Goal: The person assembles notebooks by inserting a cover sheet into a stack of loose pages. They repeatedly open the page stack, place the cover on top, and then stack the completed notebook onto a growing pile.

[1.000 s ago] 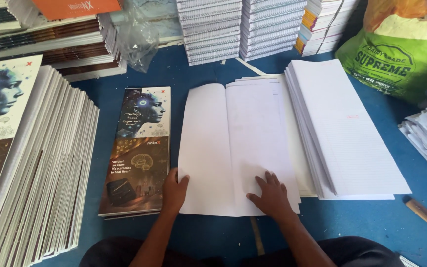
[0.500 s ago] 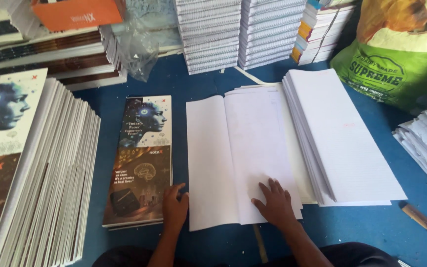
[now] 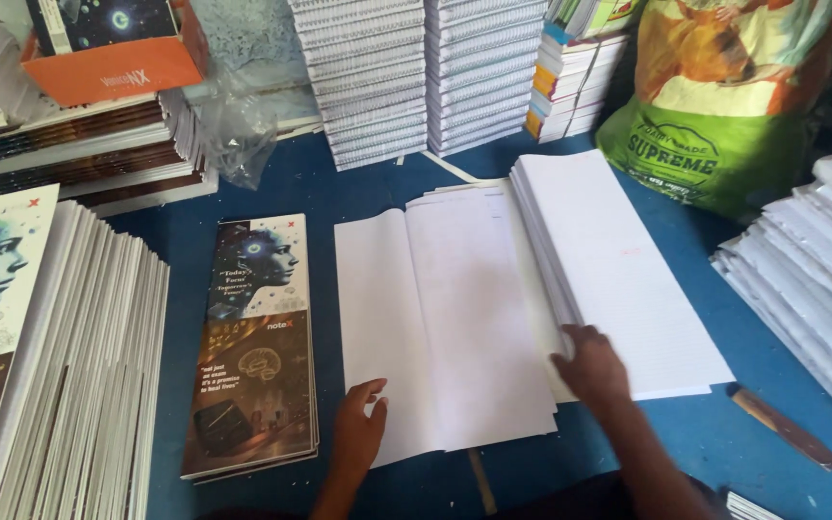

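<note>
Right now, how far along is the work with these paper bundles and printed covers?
Done: finished-looking books lean in a row at the left and stand stacked at the back. In hand: the left hand rests on the folded white sheets beside the printed covers, while the right hand touches the tall pile of white sheets. Left: that pile is thick, and more bundles sit at the right.

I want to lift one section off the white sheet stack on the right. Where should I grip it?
Grip the white sheet stack at its near left edge, where the right hand rests. The layers are stepped and exposed there, so fingers could slide under from the left.
</note>
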